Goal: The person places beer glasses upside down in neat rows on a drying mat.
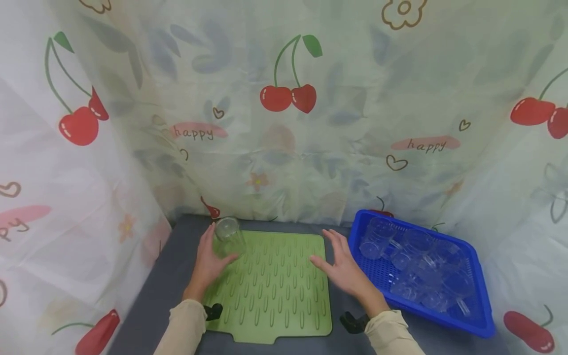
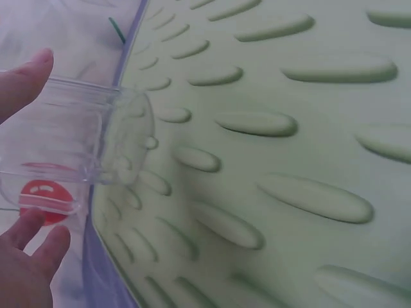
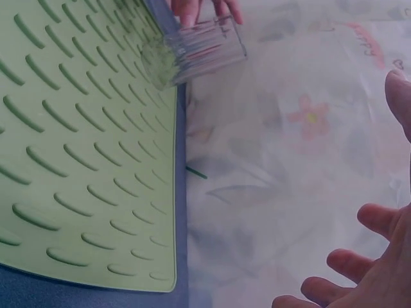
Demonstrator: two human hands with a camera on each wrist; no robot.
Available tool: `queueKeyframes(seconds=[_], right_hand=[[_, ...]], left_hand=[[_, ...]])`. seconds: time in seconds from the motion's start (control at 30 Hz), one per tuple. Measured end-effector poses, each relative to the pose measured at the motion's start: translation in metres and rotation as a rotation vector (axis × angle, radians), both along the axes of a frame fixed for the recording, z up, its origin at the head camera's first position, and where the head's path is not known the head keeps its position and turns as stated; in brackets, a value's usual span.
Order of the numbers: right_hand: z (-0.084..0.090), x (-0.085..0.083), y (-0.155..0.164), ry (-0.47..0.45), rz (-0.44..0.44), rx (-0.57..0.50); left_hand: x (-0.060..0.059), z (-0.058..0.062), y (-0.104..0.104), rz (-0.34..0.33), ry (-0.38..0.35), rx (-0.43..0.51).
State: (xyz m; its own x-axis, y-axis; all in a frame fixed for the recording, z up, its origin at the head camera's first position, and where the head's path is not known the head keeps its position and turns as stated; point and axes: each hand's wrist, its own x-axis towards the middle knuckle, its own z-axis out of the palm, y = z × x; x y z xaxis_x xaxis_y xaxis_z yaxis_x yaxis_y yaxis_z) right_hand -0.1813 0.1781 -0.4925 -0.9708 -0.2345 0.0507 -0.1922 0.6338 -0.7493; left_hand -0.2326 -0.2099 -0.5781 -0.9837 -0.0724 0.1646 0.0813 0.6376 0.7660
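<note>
A clear ribbed glass cup [image 1: 228, 236] stands on the far left corner of a green ridged mat [image 1: 275, 286]. My left hand [image 1: 208, 259] lies around it, fingers straight behind the cup and thumb spread in front. In the left wrist view the cup [image 2: 77, 147] sits between the thumb [image 2: 22, 80] and the fingers [image 2: 32, 244], which touch it lightly. My right hand [image 1: 341, 266] hovers open with spread fingers over the mat's right edge and holds nothing. The right wrist view shows the cup [image 3: 199, 51], the mat [image 3: 83, 160] and my right fingers [image 3: 379, 269].
A blue slotted basket [image 1: 485, 301] with several clear cups [image 1: 417, 261] stands right of the mat. The mat lies on a grey tabletop [image 1: 177, 276]. A cherry-printed cloth [image 1: 284, 148] closes off the back and both sides.
</note>
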Motion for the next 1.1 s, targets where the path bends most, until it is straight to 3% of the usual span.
queueKeyframes(seconds=[0.23, 0.43, 0.8, 1.0, 1.1], right_hand=[[0.003, -0.002, 0.004, 0.012, -0.006, -0.006], [0.004, -0.004, 0.009, 0.001, -0.019, -0.013], [0.009, -0.007, 0.021, -0.009, -0.033, -0.006], [0.012, -0.01, 0.03, 0.01, -0.069, 0.015], [0.014, -0.011, 0.032, 0.001, -0.076, 0.011]], left_hand=[[0.006, -0.015, -0.005, 0.024, -0.097, 0.045], [0.015, -0.024, -0.008, 0.028, -0.132, 0.054], [0.026, -0.033, -0.013, 0.068, -0.159, -0.007], [0.029, -0.041, -0.018, 0.029, -0.235, -0.066], [0.03, -0.047, -0.019, 0.01, -0.238, -0.109]])
